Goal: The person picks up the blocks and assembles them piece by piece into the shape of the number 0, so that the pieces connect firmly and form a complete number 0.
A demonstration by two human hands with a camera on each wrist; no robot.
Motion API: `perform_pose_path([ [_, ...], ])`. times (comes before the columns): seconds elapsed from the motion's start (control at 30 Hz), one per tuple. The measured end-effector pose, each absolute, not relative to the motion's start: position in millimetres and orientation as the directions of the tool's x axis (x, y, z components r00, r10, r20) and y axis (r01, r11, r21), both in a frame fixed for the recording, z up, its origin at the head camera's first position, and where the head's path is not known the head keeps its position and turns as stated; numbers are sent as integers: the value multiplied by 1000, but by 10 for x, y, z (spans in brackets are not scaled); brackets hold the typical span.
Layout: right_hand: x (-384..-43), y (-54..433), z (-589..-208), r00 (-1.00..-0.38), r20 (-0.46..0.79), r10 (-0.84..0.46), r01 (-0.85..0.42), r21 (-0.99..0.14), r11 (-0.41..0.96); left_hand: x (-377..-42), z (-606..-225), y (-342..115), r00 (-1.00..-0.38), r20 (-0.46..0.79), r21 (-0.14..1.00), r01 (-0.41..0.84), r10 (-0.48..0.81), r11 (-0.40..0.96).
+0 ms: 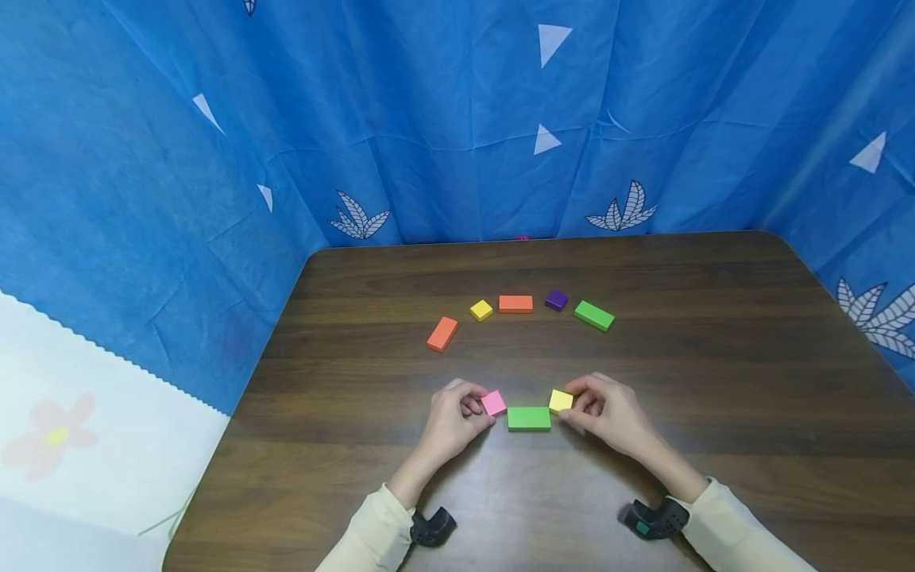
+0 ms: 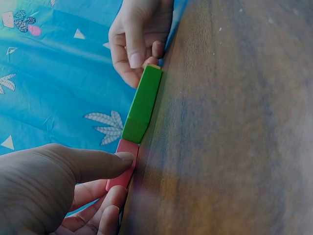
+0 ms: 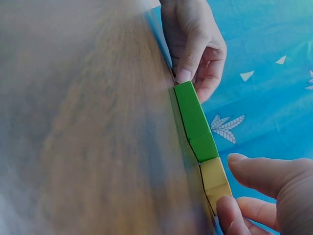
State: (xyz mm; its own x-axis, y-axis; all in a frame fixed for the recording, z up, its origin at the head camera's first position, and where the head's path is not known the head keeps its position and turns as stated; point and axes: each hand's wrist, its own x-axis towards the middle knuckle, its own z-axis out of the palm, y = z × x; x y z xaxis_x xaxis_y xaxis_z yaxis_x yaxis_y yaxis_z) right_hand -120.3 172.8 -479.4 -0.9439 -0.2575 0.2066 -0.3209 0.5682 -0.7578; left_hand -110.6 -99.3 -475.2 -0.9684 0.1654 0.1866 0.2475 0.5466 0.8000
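My left hand (image 1: pixel 452 419) pinches a pink block (image 1: pixel 494 403) between thumb and fingers at the left end of a green rectangular block (image 1: pixel 529 419). At the other end of the green block, a small yellow block (image 1: pixel 561 401) sits between the thumb and fingers of my right hand (image 1: pixel 611 413). Both small blocks stand slightly angled against the green one's ends. Seen from the left wrist, my thumb lies over the pink block (image 2: pixel 128 157). The right wrist view has the yellow block (image 3: pixel 214 178) right up against the green block (image 3: pixel 196 117).
Farther back on the brown wooden table (image 1: pixel 715 357), an arc of blocks lies spaced apart: an orange block (image 1: pixel 442 334), a yellow cube (image 1: pixel 481 310), another orange block (image 1: pixel 515 304), a purple cube (image 1: pixel 556 299) and a green block (image 1: pixel 594 315). A blue curtain (image 1: pixel 443 119) hangs behind the table.
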Motion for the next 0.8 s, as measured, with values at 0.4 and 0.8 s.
perform_pose_path([
  [0.4, -1510, 1984, -4539, -959, 265, -96, -262, -711, 653, -1108, -4731, -1006, -970, 179, 797, 240, 163, 555],
  [0.8, -2194, 2273, -4462, -965, 258, -56, -210, -620, 756, -1103, -4773, -994, -973, 160, 804, 225, 164, 551],
])
